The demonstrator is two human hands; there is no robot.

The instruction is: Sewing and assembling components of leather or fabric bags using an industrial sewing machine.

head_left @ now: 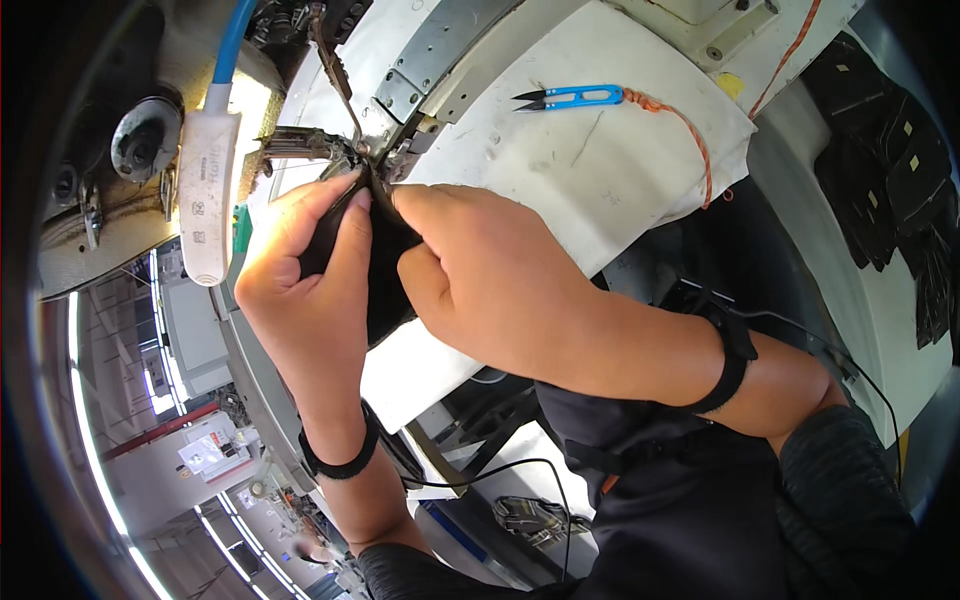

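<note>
A piece of black fabric (385, 285) is held up at the needle area of a sewing machine (365, 150). On its left side my left hand (310, 240) pinches the cloth, thumb and forefinger together close to the presser foot. From the right, my right hand (470, 260) grips the same fabric with curled fingers, its fingertips partly hidden behind the cloth. Both hands are almost touching the metal parts around the needle. Beyond my right hand, blue thread snips (575, 97) lie on the white work surface (520, 160), tied to an orange cord (690, 130).
A white lamp (208, 200) on a blue tube hangs left of my hands. At the far right, dark cut pieces (890, 170) rest on a pale surface (900, 380). Thin black cables run from the bands on my forearms.
</note>
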